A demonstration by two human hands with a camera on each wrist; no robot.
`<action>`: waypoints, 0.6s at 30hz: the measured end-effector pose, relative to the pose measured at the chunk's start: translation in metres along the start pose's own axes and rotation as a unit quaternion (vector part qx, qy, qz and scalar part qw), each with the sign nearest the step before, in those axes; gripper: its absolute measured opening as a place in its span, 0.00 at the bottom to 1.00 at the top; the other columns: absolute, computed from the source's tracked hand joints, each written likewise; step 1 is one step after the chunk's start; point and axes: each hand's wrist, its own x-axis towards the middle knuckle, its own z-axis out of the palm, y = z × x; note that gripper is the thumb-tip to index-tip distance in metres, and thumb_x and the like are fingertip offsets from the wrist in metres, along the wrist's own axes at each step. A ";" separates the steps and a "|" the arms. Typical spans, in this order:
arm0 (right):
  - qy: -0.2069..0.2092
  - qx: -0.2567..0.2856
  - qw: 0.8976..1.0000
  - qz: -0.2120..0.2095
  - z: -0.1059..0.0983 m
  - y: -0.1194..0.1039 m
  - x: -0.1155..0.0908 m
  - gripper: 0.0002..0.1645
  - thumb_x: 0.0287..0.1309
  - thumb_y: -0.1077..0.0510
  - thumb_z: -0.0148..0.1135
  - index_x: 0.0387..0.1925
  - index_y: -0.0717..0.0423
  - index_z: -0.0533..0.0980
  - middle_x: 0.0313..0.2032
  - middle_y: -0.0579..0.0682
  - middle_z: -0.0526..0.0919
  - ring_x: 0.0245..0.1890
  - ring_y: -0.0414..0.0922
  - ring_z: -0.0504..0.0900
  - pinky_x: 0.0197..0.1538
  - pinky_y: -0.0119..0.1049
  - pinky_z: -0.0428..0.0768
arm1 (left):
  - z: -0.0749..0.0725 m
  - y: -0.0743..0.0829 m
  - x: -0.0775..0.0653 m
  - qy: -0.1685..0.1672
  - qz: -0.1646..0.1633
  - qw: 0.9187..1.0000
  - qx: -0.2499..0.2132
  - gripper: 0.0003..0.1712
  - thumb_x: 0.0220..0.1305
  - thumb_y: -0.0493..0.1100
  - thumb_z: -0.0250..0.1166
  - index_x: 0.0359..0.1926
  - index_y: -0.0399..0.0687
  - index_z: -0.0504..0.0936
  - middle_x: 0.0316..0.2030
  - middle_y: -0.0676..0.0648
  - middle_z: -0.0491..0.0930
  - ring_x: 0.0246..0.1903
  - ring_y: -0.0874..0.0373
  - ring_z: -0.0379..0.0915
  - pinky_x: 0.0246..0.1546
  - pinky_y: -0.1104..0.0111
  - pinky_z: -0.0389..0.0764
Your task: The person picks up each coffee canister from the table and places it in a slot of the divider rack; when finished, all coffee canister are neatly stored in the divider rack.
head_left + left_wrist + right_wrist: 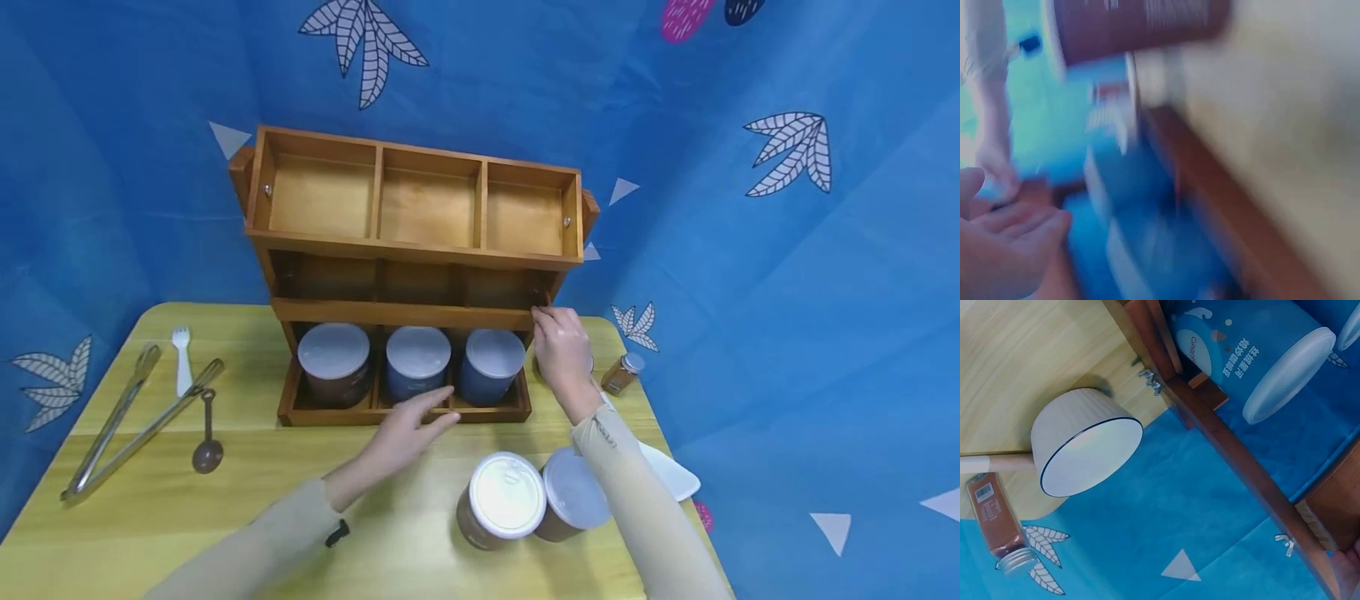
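A three-tier wooden rack [420,247] stands at the back of the table. On its bottom tier sit a brown canister [337,390] and two blue canisters, the middle one [417,354] and the right one [493,357], all with pale lids. My right hand [564,350] grips the rack at the right end of the middle tier; only its fingertips [1349,572] show in the right wrist view. Low in front of the bottom tier, my left hand [405,433] holds nothing, fingers relaxed near the blue canisters. The left wrist view is blurred.
Two lidded brown canisters, one [506,500] beside the other [573,492], stand at front. Left lie tongs [112,433], a white fork [182,358] and a brown spoon [207,450]. Right are a white bowl [1085,440], a small jar [622,375] and a white utensil [667,471].
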 end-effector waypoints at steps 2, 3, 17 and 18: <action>0.004 0.003 1.000 0.000 -0.002 0.003 -0.001 0.09 0.57 0.68 0.64 0.39 0.63 0.86 0.37 0.57 0.89 0.40 0.54 0.84 0.46 0.44 0.85 | -0.037 -0.005 -0.008 0.098 0.096 0.988 0.072 0.27 0.67 0.45 0.63 0.64 0.38 0.74 0.64 0.38 0.74 0.64 0.42 0.72 0.65 0.51 0.73; 0.007 0.004 1.000 0.001 -0.003 0.004 -0.002 0.09 0.57 0.68 0.64 0.39 0.63 0.86 0.37 0.57 0.89 0.39 0.54 0.84 0.46 0.45 0.85 | -0.056 -0.009 -0.009 0.158 0.134 0.971 0.116 0.24 0.66 0.41 0.63 0.61 0.37 0.76 0.62 0.37 0.76 0.62 0.42 0.74 0.63 0.51 0.75; 0.006 0.012 1.000 -0.002 -0.001 0.001 -0.003 0.09 0.58 0.68 0.63 0.40 0.63 0.86 0.37 0.58 0.89 0.40 0.55 0.84 0.47 0.46 0.84 | -0.180 -0.064 0.022 0.302 0.168 0.867 0.359 0.12 0.62 0.33 0.66 0.46 0.34 0.85 0.48 0.35 0.85 0.47 0.39 0.83 0.44 0.47 0.84; 0.006 0.012 1.000 -0.003 0.001 -0.001 -0.003 0.09 0.58 0.68 0.64 0.40 0.63 0.86 0.37 0.58 0.89 0.40 0.55 0.84 0.47 0.46 0.84 | -0.182 -0.064 0.021 0.303 0.170 0.866 0.360 0.11 0.61 0.32 0.66 0.45 0.34 0.85 0.47 0.35 0.86 0.46 0.39 0.83 0.43 0.47 0.84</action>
